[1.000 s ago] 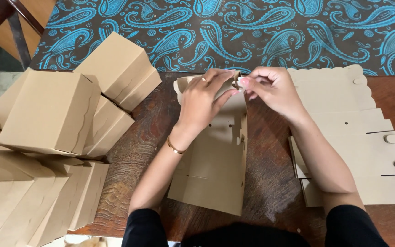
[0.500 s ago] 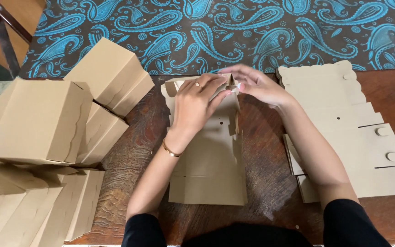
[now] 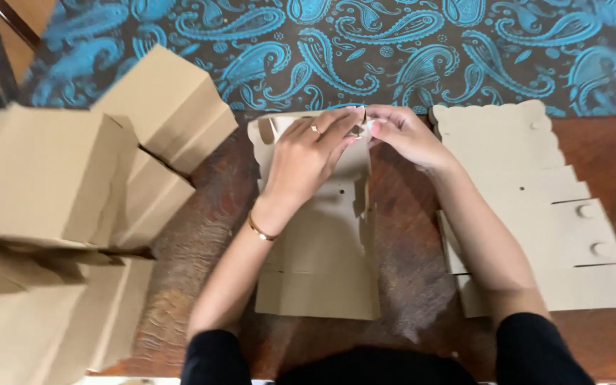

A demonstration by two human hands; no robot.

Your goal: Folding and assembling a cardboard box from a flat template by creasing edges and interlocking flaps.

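Observation:
A flat tan cardboard box blank (image 3: 322, 249) lies on the dark wooden table (image 3: 201, 221) in front of me, its scalloped top flap at the far end. My left hand (image 3: 308, 153) rests on that far end, fingers curled over the flap's edge. My right hand (image 3: 404, 135) meets it at the top edge, and both pinch a small whitish piece (image 3: 365, 127) against the cardboard there. I cannot tell what that piece is. A thin gold bracelet (image 3: 259, 229) circles my left wrist.
A stack of flat box blanks (image 3: 536, 207) lies to the right. Folded tan cardboard boxes (image 3: 73, 185) are piled at the left, some over the table edge. A blue paisley carpet (image 3: 393, 50) lies beyond the table.
Both hands have stayed at the flap's top edge, with the fingers shifting slightly. The view has drifted a little, so everything sits lower and more to the left.

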